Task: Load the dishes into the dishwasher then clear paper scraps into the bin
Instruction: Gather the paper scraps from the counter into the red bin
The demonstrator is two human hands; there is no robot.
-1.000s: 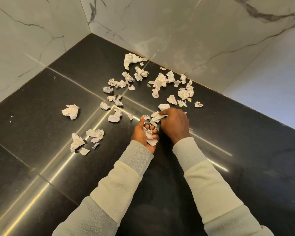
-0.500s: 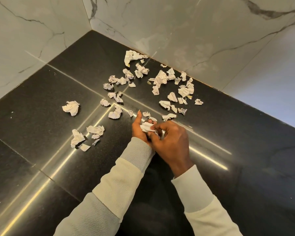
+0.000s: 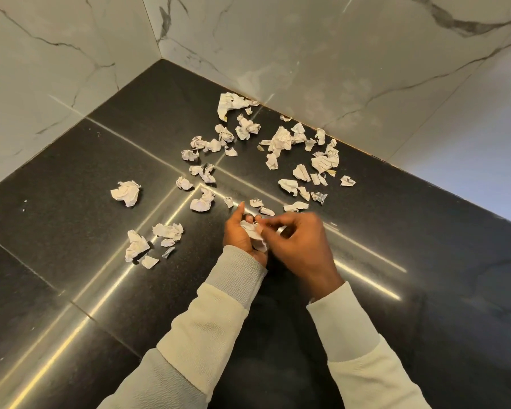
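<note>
Several crumpled white paper scraps (image 3: pixel 281 140) lie scattered over the black polished counter (image 3: pixel 71 261), most of them near the far corner. My left hand (image 3: pixel 239 237) is cupped palm up and holds a small wad of gathered scraps (image 3: pixel 254 236). My right hand (image 3: pixel 301 243) hovers just to its right, fingers curled, fingertips at the wad; motion blur hides whether they pinch a piece. A larger crumpled scrap (image 3: pixel 126 193) lies apart at the left, and a small group of scraps (image 3: pixel 151 243) lies at the near left.
Marble walls (image 3: pixel 307 54) close the counter at the back and left, meeting in a corner. A pale wall (image 3: pixel 469 143) stands at the right. Bright light streaks reflect off the counter.
My right hand pulled back from the scraps on the counter and came to my left palm, adding paper to the wad there. The left hand stayed roughly in place.
</note>
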